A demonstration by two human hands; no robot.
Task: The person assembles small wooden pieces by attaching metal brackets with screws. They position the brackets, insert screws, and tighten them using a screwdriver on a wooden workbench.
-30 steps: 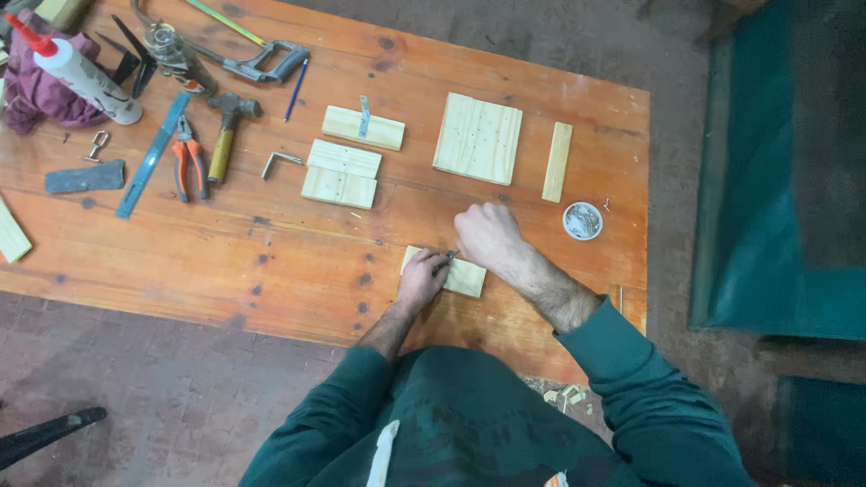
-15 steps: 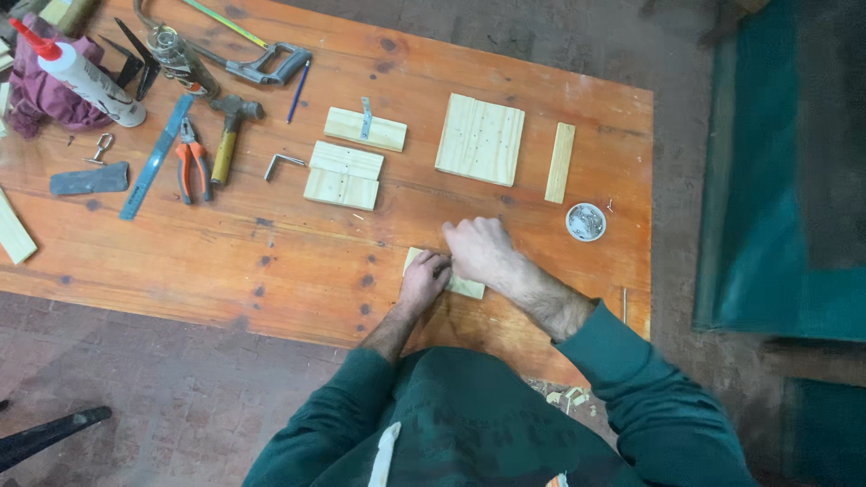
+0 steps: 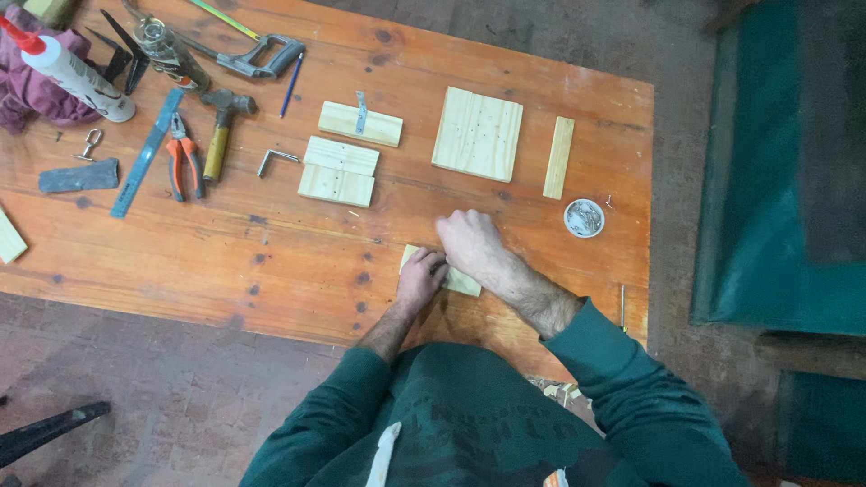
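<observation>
A small pale wooden block (image 3: 462, 283) lies near the front edge of the orange wooden table (image 3: 271, 252). My left hand (image 3: 420, 278) rests on its left end, fingers curled over it. My right hand (image 3: 469, 242) is closed over the top of the block, pinching something small at its left part; what it pinches is hidden by the fingers. Most of the block is covered by both hands.
Further back lie a square wooden panel (image 3: 478, 133), a thin strip (image 3: 559, 157), two slat pieces (image 3: 338, 170) and a small round tin of nails (image 3: 584, 217). At the left are a hammer (image 3: 219, 135), pliers (image 3: 183, 160), a ruler (image 3: 147, 151), a glue bottle (image 3: 72, 74) and a saw (image 3: 244, 54).
My right hand has slid left along the block toward my left hand, and now the two hands meet over its left end.
</observation>
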